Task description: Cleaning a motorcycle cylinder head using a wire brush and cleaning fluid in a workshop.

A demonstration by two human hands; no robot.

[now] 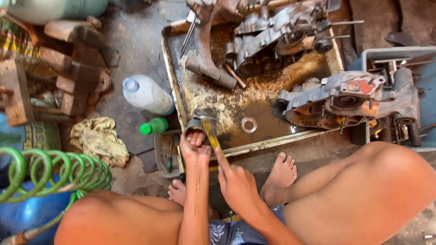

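My left hand (194, 147) grips a short metal cylinder (198, 121) at the near left corner of a greasy metal tray (170, 68), fingers curled into its open end. My right hand (236, 181) holds a yellow-handled tool (210, 134) whose metal head rests on top of the cylinder. A small metal ring (249, 124) lies in the oily liquid on the tray, just right of the cylinder. Two grey engine casings sit further off: one (281, 31) at the tray's far end, another (349, 97) over its right edge.
A white plastic bottle (146, 94) and a green bottle (154, 125) lie left of the tray, beside a dirty yellow rag (100, 140). A green coiled air hose (50, 172) lies at lower left. Bricks and wood (68, 68) pile at upper left. My bare feet (279, 174) rest below the tray.
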